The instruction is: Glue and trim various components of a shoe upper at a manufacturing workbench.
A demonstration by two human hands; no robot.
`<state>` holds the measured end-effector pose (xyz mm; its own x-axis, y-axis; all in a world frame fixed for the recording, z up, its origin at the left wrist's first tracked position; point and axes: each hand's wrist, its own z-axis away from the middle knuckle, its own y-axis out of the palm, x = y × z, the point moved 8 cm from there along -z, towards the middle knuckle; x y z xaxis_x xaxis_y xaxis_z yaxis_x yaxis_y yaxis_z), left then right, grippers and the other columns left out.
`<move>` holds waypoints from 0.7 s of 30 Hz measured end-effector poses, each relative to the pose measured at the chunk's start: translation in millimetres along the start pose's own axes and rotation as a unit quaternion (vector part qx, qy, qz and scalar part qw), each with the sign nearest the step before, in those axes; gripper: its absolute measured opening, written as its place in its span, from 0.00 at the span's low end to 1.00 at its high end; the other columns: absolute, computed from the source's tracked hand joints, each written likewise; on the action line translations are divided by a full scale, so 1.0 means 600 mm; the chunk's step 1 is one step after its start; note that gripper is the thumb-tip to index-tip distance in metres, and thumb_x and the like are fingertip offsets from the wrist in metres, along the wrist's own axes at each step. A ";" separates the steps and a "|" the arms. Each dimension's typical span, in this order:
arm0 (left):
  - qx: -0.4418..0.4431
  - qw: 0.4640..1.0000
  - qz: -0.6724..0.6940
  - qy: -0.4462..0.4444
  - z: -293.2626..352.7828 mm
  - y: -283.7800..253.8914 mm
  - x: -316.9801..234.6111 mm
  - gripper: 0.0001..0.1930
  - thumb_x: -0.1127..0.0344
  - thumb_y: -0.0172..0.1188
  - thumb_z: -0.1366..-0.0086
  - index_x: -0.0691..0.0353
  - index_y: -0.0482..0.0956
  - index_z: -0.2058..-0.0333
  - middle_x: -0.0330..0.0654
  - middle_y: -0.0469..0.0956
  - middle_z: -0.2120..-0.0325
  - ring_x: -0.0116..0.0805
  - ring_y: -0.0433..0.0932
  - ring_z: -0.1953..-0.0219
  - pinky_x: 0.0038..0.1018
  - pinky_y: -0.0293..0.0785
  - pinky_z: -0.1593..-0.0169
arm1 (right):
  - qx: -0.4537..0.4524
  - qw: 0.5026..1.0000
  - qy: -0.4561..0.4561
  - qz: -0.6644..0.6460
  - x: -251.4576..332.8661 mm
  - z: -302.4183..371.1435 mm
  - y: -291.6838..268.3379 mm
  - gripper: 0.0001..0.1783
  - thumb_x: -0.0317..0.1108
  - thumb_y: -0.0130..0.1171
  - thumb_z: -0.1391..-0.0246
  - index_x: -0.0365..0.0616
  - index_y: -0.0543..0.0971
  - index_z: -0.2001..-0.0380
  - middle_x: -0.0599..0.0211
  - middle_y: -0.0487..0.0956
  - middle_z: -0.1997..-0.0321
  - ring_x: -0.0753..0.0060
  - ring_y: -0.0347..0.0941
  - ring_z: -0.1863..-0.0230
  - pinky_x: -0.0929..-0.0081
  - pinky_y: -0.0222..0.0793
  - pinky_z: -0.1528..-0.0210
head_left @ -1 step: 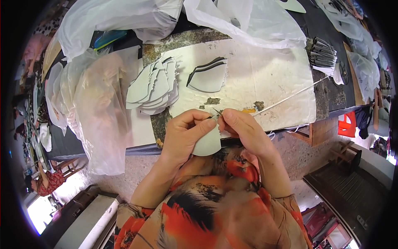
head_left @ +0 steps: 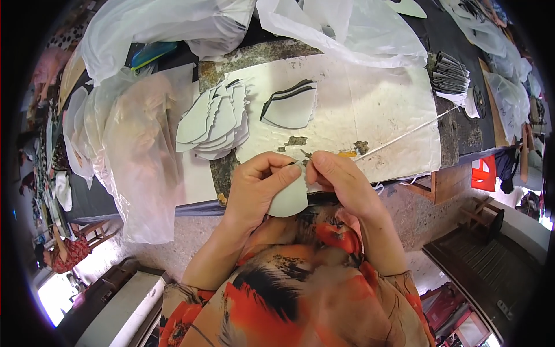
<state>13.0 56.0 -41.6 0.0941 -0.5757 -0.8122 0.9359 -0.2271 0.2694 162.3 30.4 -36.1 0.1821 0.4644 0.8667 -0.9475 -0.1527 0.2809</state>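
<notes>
Pinching a pale piece [head_left: 291, 199] between thumb and fingers, the left hand [head_left: 263, 182] holds it at the table's near edge, its rounded end hanging toward the person's lap and its scalloped side facing right. At its top, the right hand [head_left: 344, 179] closes thumb and fingertips on a dark sliver [head_left: 307, 154]; too little of it shows to tell what it is. Both hands meet just in front of the person's patterned top [head_left: 277, 289].

Beyond them, a worn white sheet [head_left: 376, 98] covers the middle of the table. A small stack [head_left: 293, 111] of similar pieces, dark along its upper edges, lies on it, and to the left a loose heap [head_left: 211, 124] overlaps the sheet's edge. White cord [head_left: 404, 135] runs slantwise across the right side toward a dark-edged bundle [head_left: 451, 75]. Clear plastic [head_left: 144, 156] drapes over the table's left side, and more white plastic [head_left: 358, 34] lies along the far side. Low at right is a red stool [head_left: 484, 173].
</notes>
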 end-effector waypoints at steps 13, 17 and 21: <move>0.024 0.975 -0.215 0.051 0.018 -0.003 -0.054 0.07 0.68 0.71 0.37 0.65 0.85 0.63 0.33 0.81 0.73 0.18 0.75 0.68 0.19 0.72 0.64 | -0.091 0.992 0.003 0.090 0.037 -0.010 0.004 0.08 0.33 0.64 0.39 0.40 0.77 0.68 0.81 0.73 0.70 0.88 0.64 0.66 0.84 0.62 0.62; 0.040 0.940 -0.305 0.145 0.039 -0.031 -0.144 0.09 0.66 0.70 0.37 0.64 0.86 0.62 0.38 0.83 0.72 0.23 0.77 0.68 0.22 0.73 0.62 | -0.129 0.986 -0.015 0.103 0.044 -0.017 -0.002 0.11 0.36 0.59 0.33 0.37 0.81 0.61 0.74 0.78 0.68 0.86 0.68 0.63 0.82 0.67 0.58; -0.079 0.883 -0.399 0.234 0.010 -0.109 -0.259 0.11 0.64 0.70 0.37 0.65 0.86 0.62 0.42 0.84 0.70 0.35 0.81 0.66 0.29 0.74 0.59 | -0.138 0.983 -0.006 0.120 0.038 -0.011 -0.022 0.13 0.40 0.55 0.30 0.45 0.83 0.57 0.84 0.73 0.69 0.90 0.61 0.69 0.86 0.58 0.67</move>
<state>-64.7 155.6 70.2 -0.5205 0.1148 -0.8461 0.8001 -0.2804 -0.5303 177.0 48.6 -22.8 -0.0544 0.4341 0.8992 -0.9985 -0.0134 -0.0540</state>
